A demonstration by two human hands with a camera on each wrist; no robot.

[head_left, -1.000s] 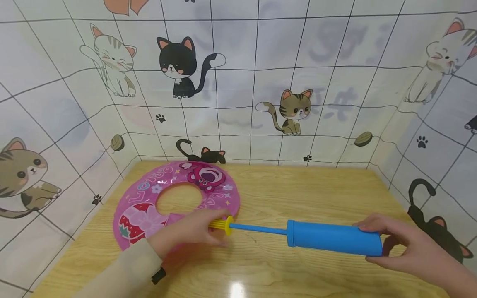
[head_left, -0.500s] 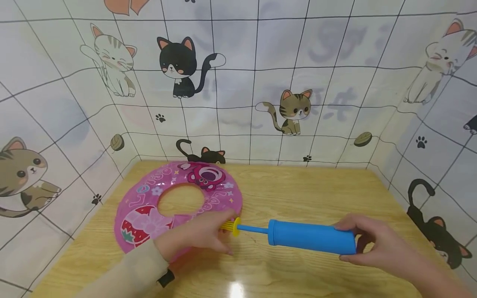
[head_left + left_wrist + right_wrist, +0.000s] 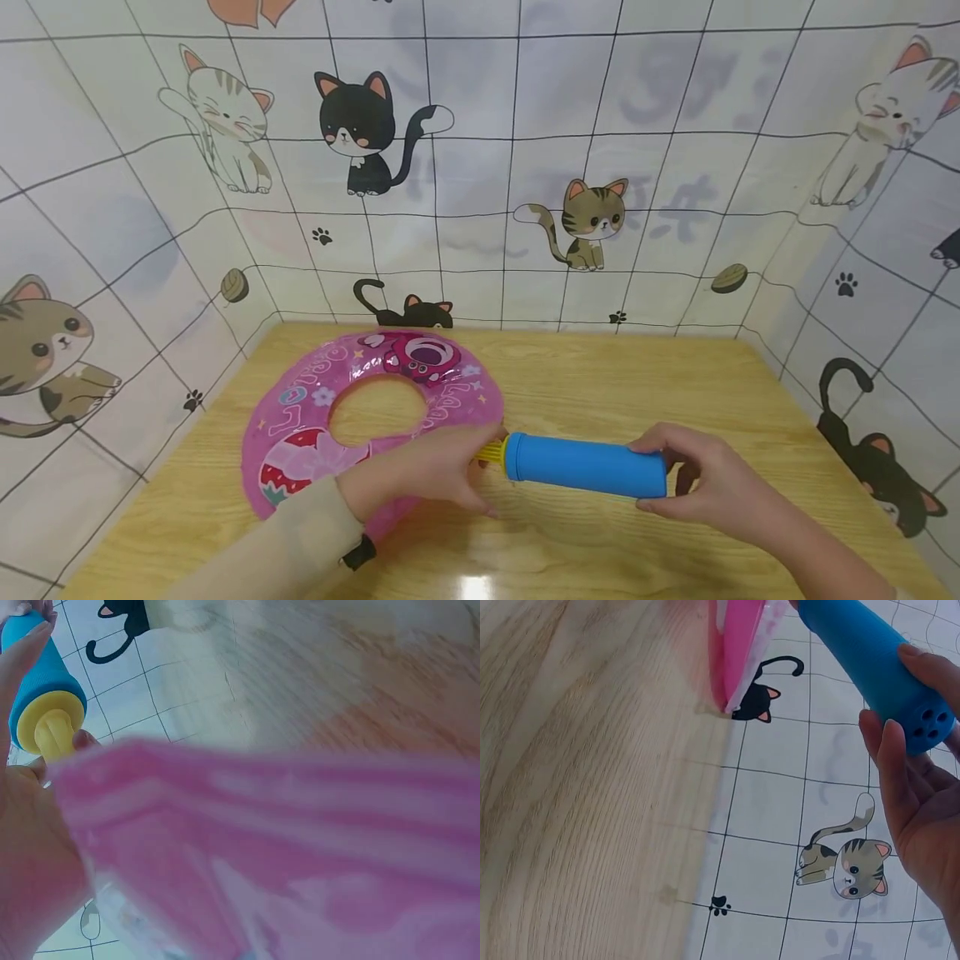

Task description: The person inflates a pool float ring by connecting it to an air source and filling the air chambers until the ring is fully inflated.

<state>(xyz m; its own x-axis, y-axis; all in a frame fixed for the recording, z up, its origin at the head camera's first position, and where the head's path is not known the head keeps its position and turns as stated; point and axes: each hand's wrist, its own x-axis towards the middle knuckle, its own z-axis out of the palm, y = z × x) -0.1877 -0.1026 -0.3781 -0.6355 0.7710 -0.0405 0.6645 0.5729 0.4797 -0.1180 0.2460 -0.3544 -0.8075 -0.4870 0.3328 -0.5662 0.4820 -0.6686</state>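
Observation:
A blue hand pump (image 3: 588, 467) lies level across the front of the head view, its shaft hidden inside the barrel. My left hand (image 3: 435, 467) grips the pump's yellow end (image 3: 56, 724), which sits at the swim ring's near right edge. At the other end, the fingers and thumb of my right hand (image 3: 705, 483) hold the barrel; small holes show in its end face in the right wrist view. The pink swim ring (image 3: 292, 408), puffed up and printed with a bear and strawberries, is beneath and behind my left forearm. Its pink film fills much of the left wrist view.
The wooden table (image 3: 622, 392) runs back to a wall covering (image 3: 480, 167) printed with cats and grid lines, which also closes in both sides. A dark strap (image 3: 358, 552) shows at my left sleeve.
My right hand has pushed the blue barrel leftward until it meets the yellow end, covering the shaft. My left hand and the swim ring have shifted slightly right.

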